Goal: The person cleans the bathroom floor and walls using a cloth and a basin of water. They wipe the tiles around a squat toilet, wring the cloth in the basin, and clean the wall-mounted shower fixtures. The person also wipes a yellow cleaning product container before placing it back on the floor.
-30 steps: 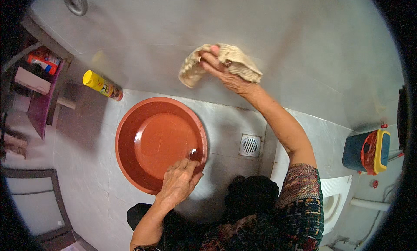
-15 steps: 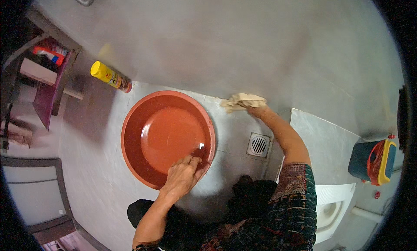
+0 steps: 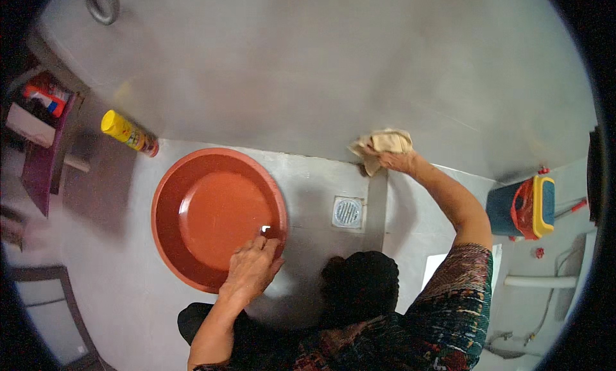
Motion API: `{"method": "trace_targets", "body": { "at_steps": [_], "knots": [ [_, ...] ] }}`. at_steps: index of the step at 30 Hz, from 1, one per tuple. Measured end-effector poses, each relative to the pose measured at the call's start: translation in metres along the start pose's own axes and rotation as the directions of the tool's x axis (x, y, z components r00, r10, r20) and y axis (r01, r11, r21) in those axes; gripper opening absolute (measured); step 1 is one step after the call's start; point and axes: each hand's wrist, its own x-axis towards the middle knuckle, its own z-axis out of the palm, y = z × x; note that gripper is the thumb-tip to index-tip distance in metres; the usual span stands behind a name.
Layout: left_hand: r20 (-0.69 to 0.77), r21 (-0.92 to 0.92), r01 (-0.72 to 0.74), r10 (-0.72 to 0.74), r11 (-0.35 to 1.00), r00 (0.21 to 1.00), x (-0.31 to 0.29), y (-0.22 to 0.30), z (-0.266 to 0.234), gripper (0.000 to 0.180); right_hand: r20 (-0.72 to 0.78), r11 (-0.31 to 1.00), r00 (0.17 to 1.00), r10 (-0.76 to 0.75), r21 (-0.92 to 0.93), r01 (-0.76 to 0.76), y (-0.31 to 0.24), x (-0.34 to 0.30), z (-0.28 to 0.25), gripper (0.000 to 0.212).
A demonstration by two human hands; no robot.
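A large reddish-brown basin [image 3: 168,243] stands on the floor in front of me, with clear water in the bottom and a bright glint near its right side. My left hand [image 3: 252,266] grips the near right rim, fingers over the inside and thumb outside. With my right arm stretched forward, my right hand [image 3: 396,159] holds a crumpled beige cloth [image 3: 388,142] against the foot of the grey wall [image 3: 308,82]. The cloth hides part of that hand's fingers.
A yellow-capped spray can [image 3: 130,134] stands by the wall, left of the basin. A square floor drain [image 3: 348,212] lies right of the basin beside a raised ledge [image 3: 377,207]. Farther right is a blue-and-yellow bin [image 3: 507,209] with a red bag. A purple shelf [image 3: 45,172] juts out at left.
My right hand has moved the cloth rightward along the wall's foot, past the drain to the ledge. My left hand stays on the basin rim. The whole view has shifted right.
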Motion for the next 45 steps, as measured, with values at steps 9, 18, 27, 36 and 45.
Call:
{"method": "trace_targets", "body": {
  "at_steps": [9,18,27,36,45],
  "knots": [
    [0.009,0.07,-0.005,0.005,0.998,1.0,-0.002,0.006,0.002,0.036,-0.473,0.899,0.872,0.128,-0.317,-0.303,-0.005,0.116,-0.068,0.047],
    [0.039,0.08,0.0,-0.003,0.997,0.999,0.003,0.0,0.013,0.034,-0.293,0.951,0.924,0.247,-0.108,-0.288,-0.03,-0.027,0.083,0.036],
    [0.228,0.033,0.153,-0.156,0.988,0.961,0.009,0.008,0.02,0.038,0.325,0.223,0.464,0.824,0.567,-0.793,-0.134,-0.13,0.06,0.051],
    [0.178,-0.059,0.321,-0.306,0.945,0.935,0.003,-0.083,0.067,0.027,0.444,-0.237,-0.17,0.88,0.098,-0.967,-0.106,-0.265,0.146,0.052],
    [0.031,-0.293,0.256,-0.259,0.921,0.965,0.006,-0.092,0.072,0.023,0.241,-0.627,-0.582,0.777,0.21,-0.75,-0.091,-0.342,0.218,0.054]
  ]
}}
